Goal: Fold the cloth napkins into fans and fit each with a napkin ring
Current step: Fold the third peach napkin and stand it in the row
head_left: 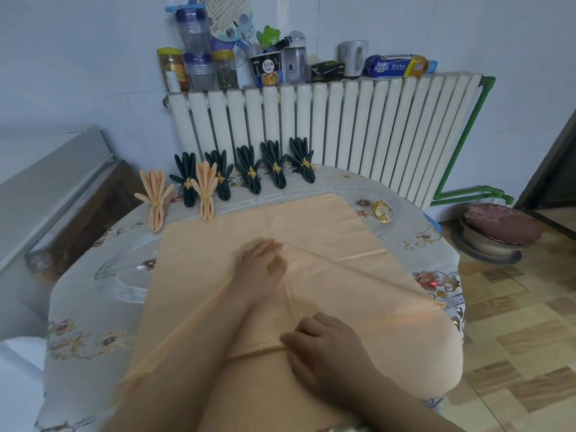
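Observation:
A large peach napkin point(327, 232) lies spread over the round table point(93, 294). My left hand point(260, 263) rests flat near its middle with the fingers straight, at the end of a raised crease that runs off to the right. My right hand point(324, 344) pinches the napkin's near hem, which crosses my left forearm. Gold napkin rings point(381, 212) lie on the table just past the napkin's far right corner. Several dark green fans with gold rings point(252, 174) and two peach ringed fans point(205, 194) stand in a row at the far edge.
A white radiator point(327, 120) behind the table carries jars, bottles, a cup and a kitchen roll pack. A cushioned stool point(495, 232) stands on the floor to the right. A grey cabinet point(46, 182) is on the left.

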Demonstrator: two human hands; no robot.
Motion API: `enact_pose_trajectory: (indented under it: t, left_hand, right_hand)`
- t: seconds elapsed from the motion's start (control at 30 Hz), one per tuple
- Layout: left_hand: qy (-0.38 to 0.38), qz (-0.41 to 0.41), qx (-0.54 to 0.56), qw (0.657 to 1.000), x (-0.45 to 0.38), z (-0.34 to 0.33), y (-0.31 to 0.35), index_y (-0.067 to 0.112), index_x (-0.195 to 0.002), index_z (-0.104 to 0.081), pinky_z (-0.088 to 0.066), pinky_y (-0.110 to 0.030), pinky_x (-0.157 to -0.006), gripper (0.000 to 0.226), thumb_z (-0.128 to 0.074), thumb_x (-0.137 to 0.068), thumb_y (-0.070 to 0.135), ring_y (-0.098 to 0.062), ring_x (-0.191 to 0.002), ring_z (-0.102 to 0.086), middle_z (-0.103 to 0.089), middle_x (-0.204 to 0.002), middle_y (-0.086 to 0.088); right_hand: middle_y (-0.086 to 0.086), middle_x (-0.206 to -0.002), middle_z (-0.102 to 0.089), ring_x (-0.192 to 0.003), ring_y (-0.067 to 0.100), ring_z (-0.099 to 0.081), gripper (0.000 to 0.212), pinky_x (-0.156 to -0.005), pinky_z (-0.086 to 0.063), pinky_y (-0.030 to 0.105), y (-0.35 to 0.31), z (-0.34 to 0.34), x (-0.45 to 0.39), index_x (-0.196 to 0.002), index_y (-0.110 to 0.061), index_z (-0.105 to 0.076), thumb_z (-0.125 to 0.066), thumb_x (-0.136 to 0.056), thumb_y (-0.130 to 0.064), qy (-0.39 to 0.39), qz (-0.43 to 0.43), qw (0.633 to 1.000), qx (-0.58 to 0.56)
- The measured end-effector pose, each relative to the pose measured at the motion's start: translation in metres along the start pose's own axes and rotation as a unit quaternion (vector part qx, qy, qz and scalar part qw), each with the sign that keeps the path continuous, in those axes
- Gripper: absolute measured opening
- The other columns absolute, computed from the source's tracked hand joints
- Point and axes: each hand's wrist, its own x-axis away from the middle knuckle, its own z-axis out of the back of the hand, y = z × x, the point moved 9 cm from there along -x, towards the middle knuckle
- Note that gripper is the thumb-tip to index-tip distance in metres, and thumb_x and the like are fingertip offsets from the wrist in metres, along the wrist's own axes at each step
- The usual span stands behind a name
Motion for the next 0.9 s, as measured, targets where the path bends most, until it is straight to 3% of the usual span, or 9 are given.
enact_pose_trajectory:
  t: [0.1,0.17,0.3,0.47,0.57,0.63,0.7,0.77,0.9]
  left_hand:
    - [0.003,-0.020,0.146,0.989,0.022,0.013,0.004,0.016,-0.130,-0.057,-0.025,-0.013,-0.108,0.037,-0.057,-0.092,0.016,-0.011,-0.131,-0.040,-0.048,-0.137,0.004]
    - [-0.045,-0.060,0.131,0.988,0.053,0.017,0.008,0.016,-0.120,-0.065,-0.022,0.002,-0.097,0.029,-0.059,-0.091,0.014,-0.002,-0.120,-0.044,-0.053,-0.125,0.009]
    - [-0.119,-0.088,0.129,0.981,0.121,0.030,-0.005,0.041,-0.091,-0.074,-0.025,-0.004,-0.103,0.025,-0.060,-0.074,0.054,0.015,-0.121,-0.041,-0.057,-0.123,0.024]
    - [-0.063,-0.068,0.161,0.983,0.159,0.049,-0.021,0.043,-0.086,-0.073,-0.039,-0.008,-0.097,0.022,-0.072,-0.066,0.051,0.012,-0.114,-0.051,-0.063,-0.113,0.028]
    - [-0.012,-0.071,0.103,0.992,0.159,0.058,-0.023,0.025,-0.084,-0.076,-0.042,-0.003,-0.087,0.016,-0.072,-0.073,0.036,0.013,-0.103,-0.056,-0.067,-0.104,0.015]
    - [-0.007,-0.106,0.043,0.993,0.155,0.063,-0.015,0.018,-0.082,-0.076,-0.046,-0.005,-0.079,0.028,-0.060,-0.078,0.041,0.007,-0.093,-0.060,-0.071,-0.096,0.008]
    - [-0.044,-0.158,-0.048,0.985,0.146,0.062,-0.001,0.016,-0.086,-0.074,-0.048,-0.016,-0.076,0.034,-0.051,-0.082,0.040,-0.004,-0.086,-0.062,-0.072,-0.094,0.002]
    - [-0.111,-0.162,-0.137,0.971,0.132,0.061,0.006,0.015,-0.099,-0.070,-0.041,-0.023,-0.082,0.027,-0.049,-0.090,0.031,-0.015,-0.097,-0.060,-0.067,-0.104,0.000]
    - [-0.154,-0.173,-0.307,0.923,0.089,0.063,0.029,0.023,-0.106,-0.062,-0.037,-0.029,-0.089,0.019,-0.046,-0.096,0.023,-0.019,-0.100,-0.055,-0.058,-0.109,0.003]
  right_hand:
    - [-0.010,-0.067,-0.054,-0.061,0.013,-0.052,0.022,-0.050,-0.043,0.022,0.001,0.001,-0.005,-0.075,-0.029,-0.067,-0.051,-0.077,-0.043,0.005,0.002,0.999,0.037]
    - [-0.011,-0.062,-0.052,-0.056,0.012,-0.052,0.026,-0.045,-0.039,0.020,0.001,0.003,-0.010,-0.065,-0.028,-0.064,-0.048,-0.075,-0.045,0.015,0.003,0.998,0.065]
    - [-0.009,-0.057,-0.052,-0.051,0.014,-0.053,0.029,-0.039,-0.035,0.019,0.001,0.003,-0.017,-0.058,-0.024,-0.058,-0.045,-0.073,-0.045,0.037,0.005,0.995,0.095]
    - [-0.006,-0.057,-0.053,-0.051,0.017,-0.054,0.029,-0.037,-0.036,0.021,0.002,0.004,-0.019,-0.058,-0.022,-0.056,-0.044,-0.076,-0.041,0.071,0.006,0.993,0.096]
    - [-0.005,-0.058,-0.054,-0.052,0.019,-0.056,0.028,-0.038,-0.038,0.023,-0.001,0.002,-0.021,-0.060,-0.021,-0.056,-0.043,-0.078,-0.038,0.076,0.004,0.993,0.094]
    - [-0.005,-0.058,-0.054,-0.053,0.019,-0.056,0.029,-0.039,-0.039,0.024,-0.003,0.001,-0.021,-0.060,-0.021,-0.057,-0.043,-0.079,-0.038,0.078,0.002,0.992,0.098]
    - [-0.005,-0.058,-0.054,-0.054,0.019,-0.056,0.029,-0.039,-0.039,0.023,-0.003,0.002,-0.019,-0.060,-0.021,-0.057,-0.043,-0.079,-0.038,0.080,-0.009,0.992,0.092]
    - [-0.007,-0.058,-0.054,-0.054,0.017,-0.056,0.030,-0.040,-0.039,0.023,-0.002,0.002,-0.018,-0.059,-0.023,-0.058,-0.045,-0.076,-0.043,0.078,-0.025,0.993,0.084]
    - [-0.010,-0.054,-0.052,-0.052,0.012,-0.056,0.036,-0.038,-0.036,0.021,0.004,0.004,-0.020,-0.054,-0.027,-0.057,-0.042,-0.071,-0.055,0.079,-0.069,0.990,0.090]
